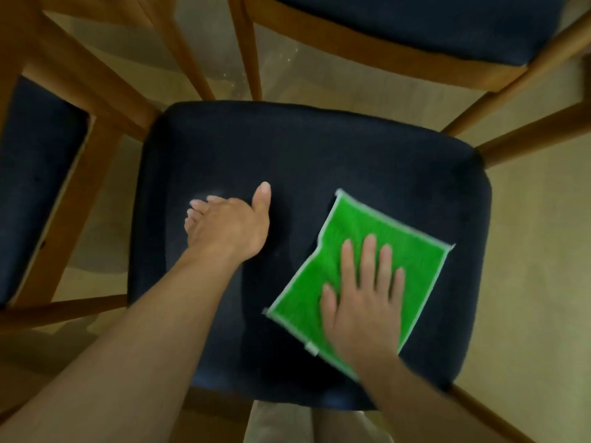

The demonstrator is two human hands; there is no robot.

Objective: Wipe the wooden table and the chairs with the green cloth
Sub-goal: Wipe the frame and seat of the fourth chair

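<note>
right hand [361,302] flat, fingers spread, pressing green cloth [358,266] on chair seat [303,148] — long axis 1 to 7 o'clock; left hand [227,225] open, empty, at 9 o'clock of it — unwiped seat lies at 12.

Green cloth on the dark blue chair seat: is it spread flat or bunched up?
Spread flat. The green cloth lies open on the dark blue chair seat, its pale edging visible around it, with the right hand pressed palm-down on top.
</note>
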